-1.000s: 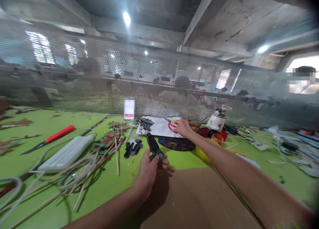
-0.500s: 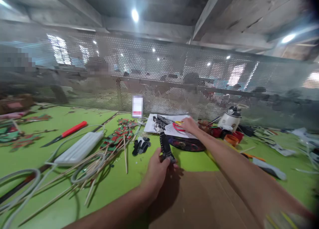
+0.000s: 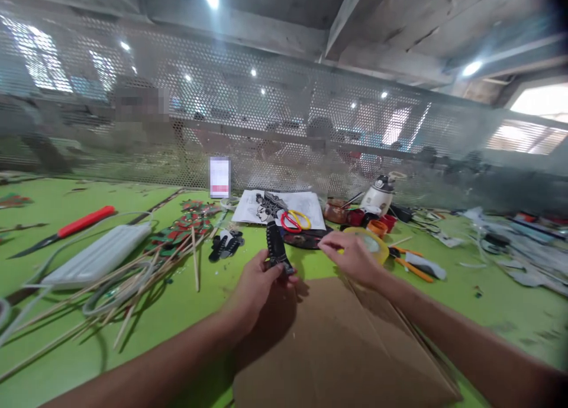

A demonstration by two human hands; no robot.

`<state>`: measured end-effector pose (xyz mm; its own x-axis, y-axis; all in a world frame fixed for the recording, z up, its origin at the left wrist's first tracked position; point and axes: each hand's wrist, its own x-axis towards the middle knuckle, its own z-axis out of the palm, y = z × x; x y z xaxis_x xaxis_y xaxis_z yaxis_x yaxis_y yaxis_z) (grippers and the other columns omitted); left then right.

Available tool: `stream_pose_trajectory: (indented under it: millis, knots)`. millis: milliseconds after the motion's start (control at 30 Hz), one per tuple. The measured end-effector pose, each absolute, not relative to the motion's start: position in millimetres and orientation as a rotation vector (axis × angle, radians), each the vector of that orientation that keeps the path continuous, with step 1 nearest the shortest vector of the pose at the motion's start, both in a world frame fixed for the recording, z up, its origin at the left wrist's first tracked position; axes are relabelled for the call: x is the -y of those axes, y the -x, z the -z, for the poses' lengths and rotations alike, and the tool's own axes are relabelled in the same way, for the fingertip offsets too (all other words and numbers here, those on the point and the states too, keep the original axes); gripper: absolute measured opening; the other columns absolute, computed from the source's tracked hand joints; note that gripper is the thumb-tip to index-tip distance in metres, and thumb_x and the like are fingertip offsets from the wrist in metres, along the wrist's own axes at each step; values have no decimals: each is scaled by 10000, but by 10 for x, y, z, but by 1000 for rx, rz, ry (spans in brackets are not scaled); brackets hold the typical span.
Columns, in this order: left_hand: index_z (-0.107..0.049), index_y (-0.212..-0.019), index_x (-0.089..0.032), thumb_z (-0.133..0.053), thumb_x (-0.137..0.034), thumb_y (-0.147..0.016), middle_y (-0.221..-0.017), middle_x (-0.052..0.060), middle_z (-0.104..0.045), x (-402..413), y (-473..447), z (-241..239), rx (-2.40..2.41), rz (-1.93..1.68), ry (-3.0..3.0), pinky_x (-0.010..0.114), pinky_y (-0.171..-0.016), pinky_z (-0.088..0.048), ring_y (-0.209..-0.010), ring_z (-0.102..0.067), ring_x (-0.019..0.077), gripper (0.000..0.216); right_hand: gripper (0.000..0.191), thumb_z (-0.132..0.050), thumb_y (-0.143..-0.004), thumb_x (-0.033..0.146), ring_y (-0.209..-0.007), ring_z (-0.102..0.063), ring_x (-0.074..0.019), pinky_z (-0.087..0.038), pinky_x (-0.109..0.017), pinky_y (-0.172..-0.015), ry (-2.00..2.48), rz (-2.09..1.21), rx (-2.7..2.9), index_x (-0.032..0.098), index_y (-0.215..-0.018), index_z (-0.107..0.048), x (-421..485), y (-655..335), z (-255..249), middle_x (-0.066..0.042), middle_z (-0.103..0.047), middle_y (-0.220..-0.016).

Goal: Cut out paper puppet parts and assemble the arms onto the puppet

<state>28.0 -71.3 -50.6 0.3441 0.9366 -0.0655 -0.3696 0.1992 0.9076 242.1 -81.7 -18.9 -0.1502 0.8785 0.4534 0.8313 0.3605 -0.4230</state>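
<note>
Over green tabletop (image 3: 175, 301), under beams (image 3: 355, 20): left grip (image 3: 254, 286) tight on cutout (image 3: 276, 241), right grip (image 3: 357, 257) apart.

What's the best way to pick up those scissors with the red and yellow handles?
Probably take the scissors by their looped handles, from above on the near right side, where the right hand is. The loops lie towards the person, while the blades, hard to make out, seem to point away over the paper.

Red-handled knife (image 3: 68, 229) near a white power strip (image 3: 100, 255)
</note>
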Motion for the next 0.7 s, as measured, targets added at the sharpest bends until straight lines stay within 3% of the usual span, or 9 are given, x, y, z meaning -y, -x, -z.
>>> stream_pose_trajectory:
  millis: [467,700]
  knots:
    - [-667,-931,-123,-693,-230,-782,-814,117,-720,881,-263,388,-523,-678,-966,269,-628,-530,-668,-687,192,185,253,-537,-895,409,-647,-585,-179,-463,-287,-600,1302,-696,1669,236,-764,-668,1316,-2049,465,-18,-658,-707]
    - [-678,-989,-164,-689,-158,-755,-876,112,-726,913,-248,384,-441,-555,-915,318,-741,-550,-778,-705,220,234,190,-632,-817,422,-630,-573,-181,-442,-282,-552,1329,-886,1579,265,-724,-686,1337,-2036,549,-6,-646,-678]
